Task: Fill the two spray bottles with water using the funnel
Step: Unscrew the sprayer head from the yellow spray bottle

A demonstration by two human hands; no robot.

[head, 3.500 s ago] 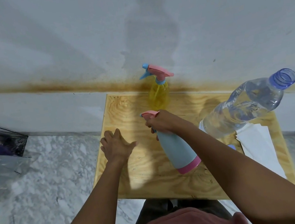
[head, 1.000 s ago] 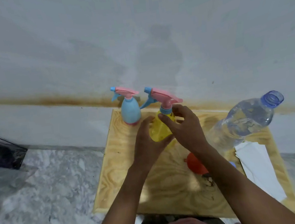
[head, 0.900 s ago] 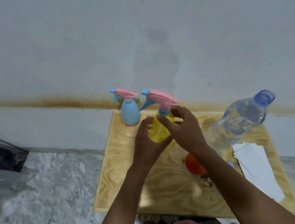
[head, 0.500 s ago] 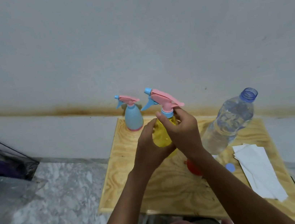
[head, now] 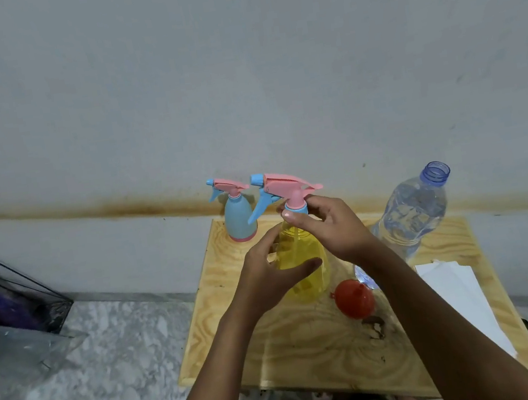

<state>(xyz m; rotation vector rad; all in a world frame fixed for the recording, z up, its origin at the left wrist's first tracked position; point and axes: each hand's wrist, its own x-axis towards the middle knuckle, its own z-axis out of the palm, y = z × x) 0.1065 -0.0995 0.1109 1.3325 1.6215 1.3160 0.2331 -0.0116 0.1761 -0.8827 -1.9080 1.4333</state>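
A yellow spray bottle (head: 301, 255) stands upright in the middle of the wooden board (head: 292, 341). My left hand (head: 266, 277) wraps round its body. My right hand (head: 331, 227) pinches the blue collar under its pink spray head (head: 284, 186). A blue spray bottle (head: 238, 220) with a pink head stands at the board's back left corner. A red funnel (head: 353, 299) lies on the board to the right of the yellow bottle. An uncapped clear water bottle (head: 416, 209) stands at the back right.
White paper sheets (head: 462, 294) lie on the board's right side. A dark box (head: 8, 296) sits on the marble floor at the left. The board stands against a white wall with a brown stain line.
The blue bottle went from my right hand to the board's back left corner. Both hands then took hold of the yellow bottle, which now stands slightly nearer to me.
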